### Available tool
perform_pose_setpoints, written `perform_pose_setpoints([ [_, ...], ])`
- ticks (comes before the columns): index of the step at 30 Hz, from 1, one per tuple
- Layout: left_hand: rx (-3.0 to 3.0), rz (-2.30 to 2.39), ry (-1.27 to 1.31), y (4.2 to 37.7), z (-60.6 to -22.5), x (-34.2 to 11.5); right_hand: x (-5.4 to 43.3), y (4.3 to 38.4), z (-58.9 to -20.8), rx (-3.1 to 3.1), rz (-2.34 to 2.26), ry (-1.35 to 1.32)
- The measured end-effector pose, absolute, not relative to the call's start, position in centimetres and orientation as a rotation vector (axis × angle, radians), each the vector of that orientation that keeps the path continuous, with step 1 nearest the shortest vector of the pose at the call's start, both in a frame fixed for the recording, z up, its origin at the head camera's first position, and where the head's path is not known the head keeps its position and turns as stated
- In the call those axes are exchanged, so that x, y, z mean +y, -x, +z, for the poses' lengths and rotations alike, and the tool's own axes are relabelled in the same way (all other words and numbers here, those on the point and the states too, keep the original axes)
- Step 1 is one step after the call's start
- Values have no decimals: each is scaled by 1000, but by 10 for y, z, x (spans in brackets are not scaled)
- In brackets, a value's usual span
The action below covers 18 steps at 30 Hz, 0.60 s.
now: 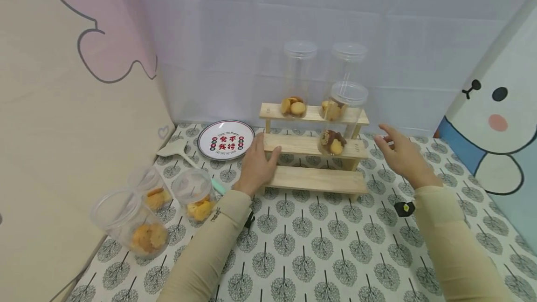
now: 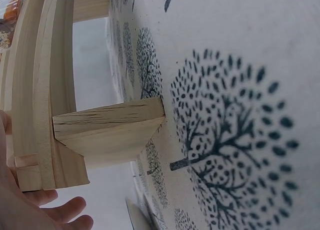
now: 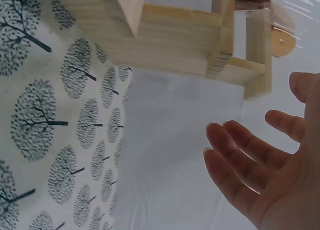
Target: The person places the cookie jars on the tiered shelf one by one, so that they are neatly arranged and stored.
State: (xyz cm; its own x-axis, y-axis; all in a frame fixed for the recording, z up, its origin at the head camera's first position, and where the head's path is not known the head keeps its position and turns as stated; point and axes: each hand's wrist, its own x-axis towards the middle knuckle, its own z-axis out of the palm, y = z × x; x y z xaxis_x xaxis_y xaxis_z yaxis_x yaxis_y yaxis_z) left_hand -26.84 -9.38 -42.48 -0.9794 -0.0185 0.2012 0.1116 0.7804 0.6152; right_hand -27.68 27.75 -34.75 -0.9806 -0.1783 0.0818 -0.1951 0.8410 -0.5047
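A three-step wooden rack (image 1: 314,178) stands on the cloth. At the left end of its middle step is my left hand (image 1: 257,164), touching the wood, thumb toward the front; in the left wrist view its fingers (image 2: 70,210) extend loosely past the step's end. My right hand (image 1: 402,157) hovers off the rack's right side with nothing in it, fingers spread and slightly bent. Two tall clear jars of cookies, a left one (image 1: 299,78) and a right one (image 1: 349,64), stand on the top step. Another cookie jar (image 1: 346,115) is on the middle step, partly covering the right one.
Several clear tubs of cookies, one of them a tub (image 1: 130,223) at the front, sit at the left. Behind them lie a white spoon (image 1: 174,148) with a teal handle and a round plate (image 1: 226,141) with red lettering. Fabric walls (image 1: 209,50) enclose the back and sides.
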Motion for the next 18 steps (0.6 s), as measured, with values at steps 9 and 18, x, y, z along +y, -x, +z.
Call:
perform_pose_setpoints([
  [9,-2782,-976,61,270,-424,-94,265,281,-378,-2991,866,-366],
  [18,-2800,-963,55,270,-425,-94,260,281,-393,-2971,931,-411],
])
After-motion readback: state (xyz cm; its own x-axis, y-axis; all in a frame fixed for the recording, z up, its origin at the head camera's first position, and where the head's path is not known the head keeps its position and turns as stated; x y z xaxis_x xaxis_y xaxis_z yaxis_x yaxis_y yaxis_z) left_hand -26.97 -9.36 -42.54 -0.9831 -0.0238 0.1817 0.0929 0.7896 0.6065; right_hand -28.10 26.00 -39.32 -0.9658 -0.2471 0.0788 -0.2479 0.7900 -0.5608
